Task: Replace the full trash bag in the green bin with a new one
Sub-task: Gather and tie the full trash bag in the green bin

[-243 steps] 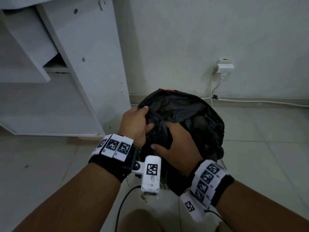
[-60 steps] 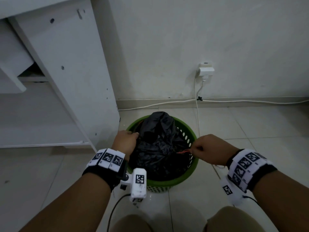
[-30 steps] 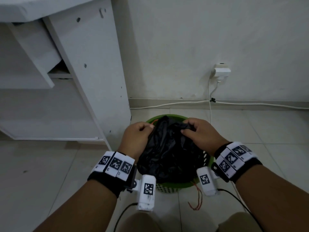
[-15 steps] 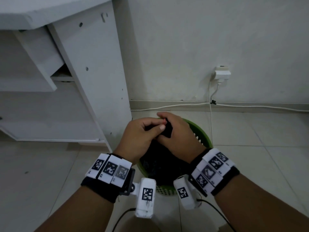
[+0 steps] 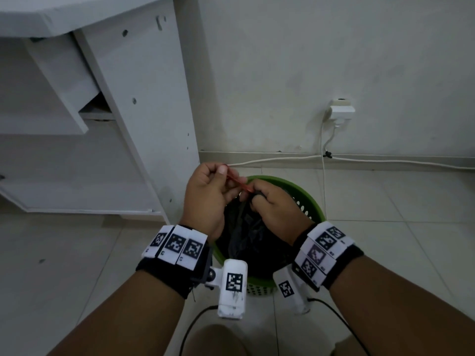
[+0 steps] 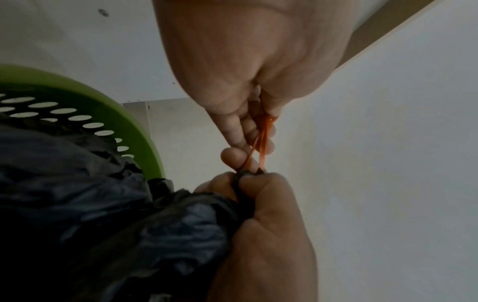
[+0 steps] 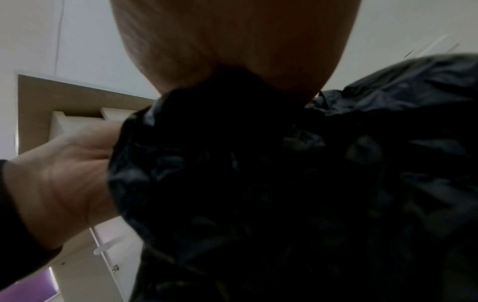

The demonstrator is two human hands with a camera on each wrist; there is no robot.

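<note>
Off at 10 o'clock from the hands there's a white desk panel (image 5: 144, 104), then the left hand (image 5: 205, 194) sits right above the green bin (image 5: 305, 199), fingers curled and pinching a red rubber band (image 5: 237, 182) that stretches toward 4 o'clock into the other fist. The right hand (image 5: 275, 209) is clamped tight around the bunched neck of the black trash bag (image 5: 246, 235), which is still sitting inside the bin. Up at 2 o'clock on the wall there's a white plug (image 5: 340, 111) with a cable (image 5: 385, 160) running along the skirting.
</note>
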